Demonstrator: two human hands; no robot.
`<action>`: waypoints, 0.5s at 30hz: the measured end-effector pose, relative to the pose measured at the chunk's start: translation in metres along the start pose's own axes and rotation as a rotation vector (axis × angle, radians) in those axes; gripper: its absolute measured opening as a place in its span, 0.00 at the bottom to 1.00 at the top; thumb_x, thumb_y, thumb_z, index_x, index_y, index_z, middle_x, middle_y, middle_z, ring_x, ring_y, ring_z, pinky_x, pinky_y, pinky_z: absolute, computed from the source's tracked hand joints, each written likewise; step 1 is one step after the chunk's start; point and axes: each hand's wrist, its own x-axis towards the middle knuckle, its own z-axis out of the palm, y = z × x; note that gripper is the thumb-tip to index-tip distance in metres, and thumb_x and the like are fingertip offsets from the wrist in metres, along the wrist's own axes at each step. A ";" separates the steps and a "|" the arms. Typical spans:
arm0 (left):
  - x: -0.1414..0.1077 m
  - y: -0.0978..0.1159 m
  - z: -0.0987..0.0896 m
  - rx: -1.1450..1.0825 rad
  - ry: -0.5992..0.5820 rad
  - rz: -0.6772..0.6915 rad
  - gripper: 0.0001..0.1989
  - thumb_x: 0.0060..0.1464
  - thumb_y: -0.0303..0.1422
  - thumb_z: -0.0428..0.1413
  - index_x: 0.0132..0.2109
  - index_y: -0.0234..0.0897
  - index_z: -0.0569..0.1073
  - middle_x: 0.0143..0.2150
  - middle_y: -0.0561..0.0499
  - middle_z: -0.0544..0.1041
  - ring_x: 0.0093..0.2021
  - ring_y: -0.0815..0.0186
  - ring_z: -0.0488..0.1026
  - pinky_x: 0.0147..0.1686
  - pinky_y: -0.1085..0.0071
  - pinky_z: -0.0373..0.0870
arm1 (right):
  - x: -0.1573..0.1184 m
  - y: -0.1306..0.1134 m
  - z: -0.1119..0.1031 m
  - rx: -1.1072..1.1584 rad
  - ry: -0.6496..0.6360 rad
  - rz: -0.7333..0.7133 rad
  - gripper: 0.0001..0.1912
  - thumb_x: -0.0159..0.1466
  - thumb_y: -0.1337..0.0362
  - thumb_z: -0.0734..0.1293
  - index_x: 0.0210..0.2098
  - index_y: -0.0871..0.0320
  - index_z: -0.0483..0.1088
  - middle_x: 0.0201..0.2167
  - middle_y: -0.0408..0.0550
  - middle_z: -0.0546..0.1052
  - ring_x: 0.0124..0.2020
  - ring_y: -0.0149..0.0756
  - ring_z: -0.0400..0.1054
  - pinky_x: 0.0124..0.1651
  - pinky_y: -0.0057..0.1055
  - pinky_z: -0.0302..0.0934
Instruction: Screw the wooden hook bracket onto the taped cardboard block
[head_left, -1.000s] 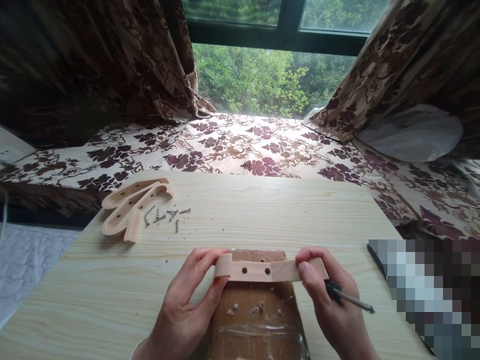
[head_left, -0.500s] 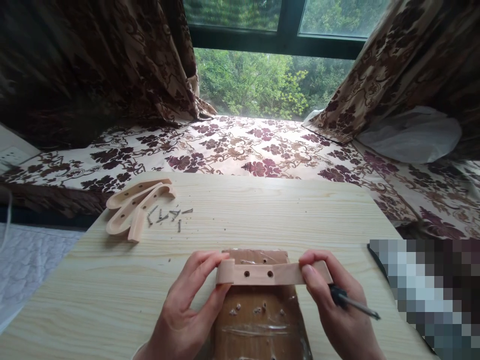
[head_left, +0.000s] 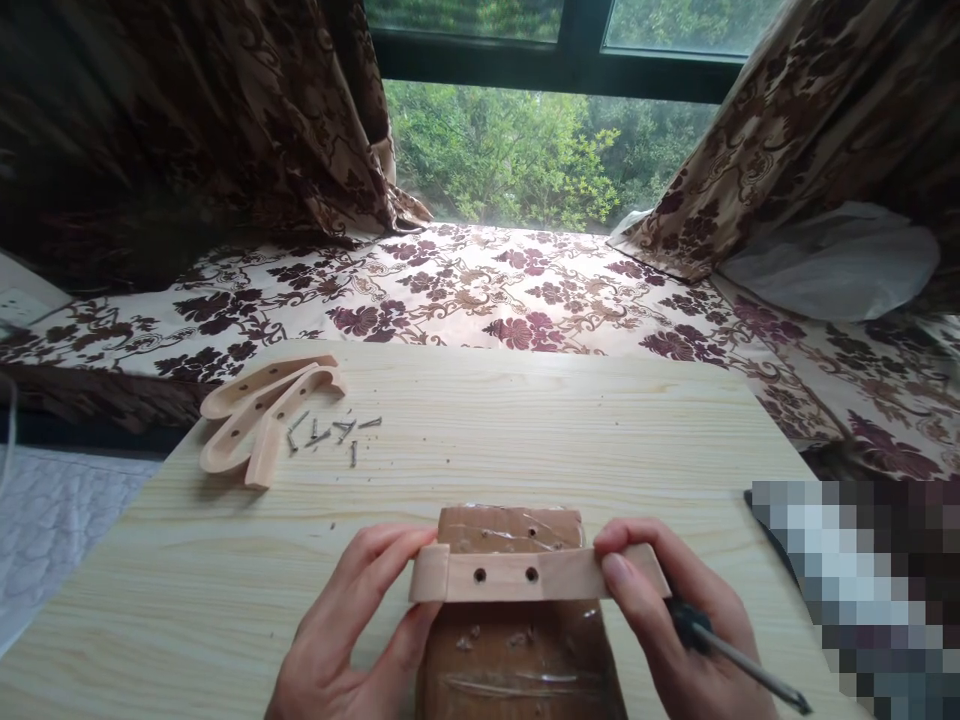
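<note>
A light wooden hook piece (head_left: 502, 574) with two dark holes lies crosswise over a brown board wrapped in clear film (head_left: 525, 660). My left hand (head_left: 360, 620) pinches its curved left end between thumb and fingers. At the right end, my right hand (head_left: 667, 610) grips the same piece between thumb and index finger. A screwdriver (head_left: 739, 655) with a black handle is also held in my right hand, its shaft pointing down to the right. Small punctures show in the board's film above and below the piece.
Several similar wooden hooks (head_left: 262, 420) lie at the left of the pale table (head_left: 540, 430), beside scattered screws (head_left: 330, 432). Beyond are a floral-covered ledge (head_left: 480, 290), curtains and a window. A pixelated area covers the lower right.
The wooden piece and both hands sit slightly lower and nearer, with the left end shifted left. The screwdriver tip has moved down and right. The whole view has shifted slightly.
</note>
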 end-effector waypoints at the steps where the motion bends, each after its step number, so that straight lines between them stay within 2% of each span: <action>1: 0.004 -0.002 0.001 0.001 0.015 -0.004 0.18 0.58 0.27 0.53 0.54 0.46 0.67 0.51 0.53 0.71 0.51 0.67 0.70 0.53 0.76 0.65 | 0.006 -0.001 0.001 0.004 -0.009 -0.068 0.10 0.61 0.55 0.63 0.29 0.53 0.69 0.24 0.41 0.72 0.21 0.30 0.63 0.22 0.23 0.58; 3: 0.012 -0.006 0.004 -0.008 0.052 -0.032 0.18 0.59 0.28 0.53 0.55 0.46 0.67 0.52 0.54 0.70 0.53 0.68 0.68 0.54 0.76 0.63 | 0.017 -0.002 0.003 0.000 -0.042 -0.170 0.08 0.61 0.57 0.63 0.31 0.54 0.69 0.23 0.39 0.71 0.21 0.29 0.63 0.24 0.23 0.59; 5: 0.020 -0.010 0.008 -0.043 0.072 -0.071 0.17 0.59 0.29 0.53 0.55 0.46 0.67 0.53 0.54 0.69 0.54 0.68 0.67 0.55 0.76 0.62 | 0.027 -0.002 0.005 -0.003 -0.068 -0.202 0.07 0.62 0.59 0.62 0.32 0.54 0.69 0.21 0.38 0.70 0.20 0.28 0.61 0.24 0.22 0.58; 11: 0.028 -0.020 0.015 -0.073 0.040 0.005 0.17 0.59 0.27 0.53 0.55 0.46 0.67 0.51 0.54 0.69 0.53 0.71 0.66 0.56 0.78 0.60 | 0.036 0.006 0.015 0.053 -0.125 -0.115 0.08 0.64 0.58 0.61 0.34 0.54 0.67 0.17 0.34 0.60 0.17 0.26 0.54 0.20 0.22 0.53; 15: 0.031 -0.022 0.016 -0.084 0.025 0.015 0.18 0.59 0.26 0.52 0.55 0.45 0.66 0.51 0.53 0.69 0.53 0.71 0.66 0.55 0.77 0.60 | 0.037 0.010 0.019 0.069 -0.101 -0.084 0.08 0.63 0.57 0.61 0.34 0.55 0.67 0.16 0.34 0.59 0.16 0.26 0.52 0.19 0.22 0.51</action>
